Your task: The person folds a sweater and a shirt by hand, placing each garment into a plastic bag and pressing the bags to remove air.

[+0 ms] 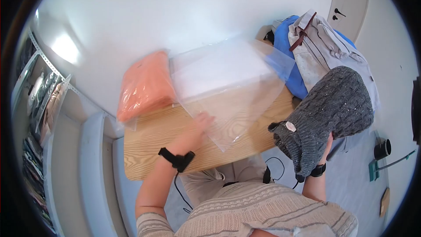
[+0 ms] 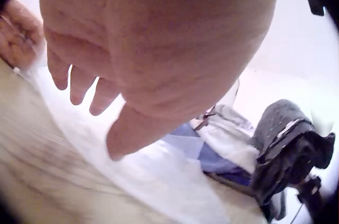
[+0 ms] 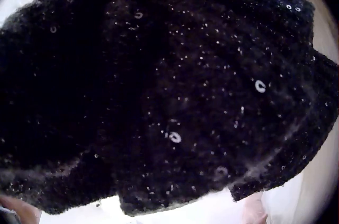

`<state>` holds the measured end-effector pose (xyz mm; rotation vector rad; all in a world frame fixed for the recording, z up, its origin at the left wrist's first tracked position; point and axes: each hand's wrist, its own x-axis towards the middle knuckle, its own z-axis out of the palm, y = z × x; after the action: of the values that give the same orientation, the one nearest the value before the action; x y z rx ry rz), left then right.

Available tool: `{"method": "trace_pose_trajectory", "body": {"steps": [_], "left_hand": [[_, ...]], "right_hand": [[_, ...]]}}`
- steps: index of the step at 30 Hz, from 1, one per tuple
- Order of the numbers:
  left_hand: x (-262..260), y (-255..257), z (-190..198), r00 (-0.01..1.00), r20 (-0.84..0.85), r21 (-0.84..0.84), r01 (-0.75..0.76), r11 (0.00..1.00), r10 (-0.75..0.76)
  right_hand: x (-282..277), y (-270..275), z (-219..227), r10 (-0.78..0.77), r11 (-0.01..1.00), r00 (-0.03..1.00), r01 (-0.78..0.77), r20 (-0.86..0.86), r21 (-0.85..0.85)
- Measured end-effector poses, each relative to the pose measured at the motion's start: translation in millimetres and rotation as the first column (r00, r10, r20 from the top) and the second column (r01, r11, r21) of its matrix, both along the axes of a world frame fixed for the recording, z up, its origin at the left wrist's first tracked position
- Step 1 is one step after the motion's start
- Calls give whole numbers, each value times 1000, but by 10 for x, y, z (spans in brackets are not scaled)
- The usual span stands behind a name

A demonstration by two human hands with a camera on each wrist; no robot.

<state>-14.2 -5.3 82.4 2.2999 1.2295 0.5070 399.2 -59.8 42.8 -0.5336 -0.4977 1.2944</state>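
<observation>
A folded dark grey knitted sweater (image 1: 337,98) is held up at the right side of the table. My right hand (image 1: 327,148) grips it from below, most of the fingers hidden behind the knit. Sequins dot the dark fabric, which fills the right wrist view. On the wooden table lies a large clear plastic bag (image 1: 239,105), its near corner close to the front edge. My left hand (image 1: 199,127) is over the bag's left edge. In the left wrist view its fingers (image 2: 79,89) are extended over the bag, holding nothing.
An orange item in clear wrapping (image 1: 147,85) sits on the table's left. White flat material (image 1: 219,72) lies at the back. Pale and blue clothes (image 1: 324,46) are heaped at the right. Shelves with bagged garments (image 1: 48,105) stand at far left.
</observation>
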Motion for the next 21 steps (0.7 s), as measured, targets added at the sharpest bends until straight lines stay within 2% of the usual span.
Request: {"method": "trace_pose_trajectory", "body": {"steps": [1,2,4,5,7,8,10,11,13,16,20,21], "left_hand": [[-125,94,-141,961,-218,259,-111,960,170],[-188,125,-158,961,-221,262,-107,959,168],[-269,183,-215,863,-457,310,-74,948,217],[-226,195,-153,863,-458,311,-69,948,213],[-146,239,-34,913,-261,114,-292,950,312],[-150,295,-29,914,-262,111,-290,951,309],[-185,431,-79,860,-370,193,-299,935,351],[-211,499,-140,861,-369,191,-300,935,351],[-238,613,-236,816,-460,402,-158,902,348],[-176,731,-158,757,-557,388,-127,913,342],[-14,775,103,733,-576,372,-160,914,363],[3,817,114,814,-398,391,-267,881,423]], "right_hand": [[-12,-6,13,-2,1000,1000,2,-3,1],[-41,-13,41,-16,1000,1000,16,-15,2],[-46,-5,32,-35,999,999,35,-30,6],[-36,1,-1,-35,999,999,35,-25,2],[-15,-7,-52,-40,999,999,39,-21,-6],[-24,-13,-53,-30,1000,999,30,-18,-9],[-10,-31,-80,-17,1000,1000,17,-11,-17],[3,-31,-116,1,1000,1000,-1,-5,-9],[25,-37,-138,22,1000,1000,-22,1,-4],[34,-56,-160,-15,999,999,16,35,-32],[34,-99,-163,4,998,999,-1,43,-59],[14,-110,-150,18,998,999,-15,46,-67]]}}
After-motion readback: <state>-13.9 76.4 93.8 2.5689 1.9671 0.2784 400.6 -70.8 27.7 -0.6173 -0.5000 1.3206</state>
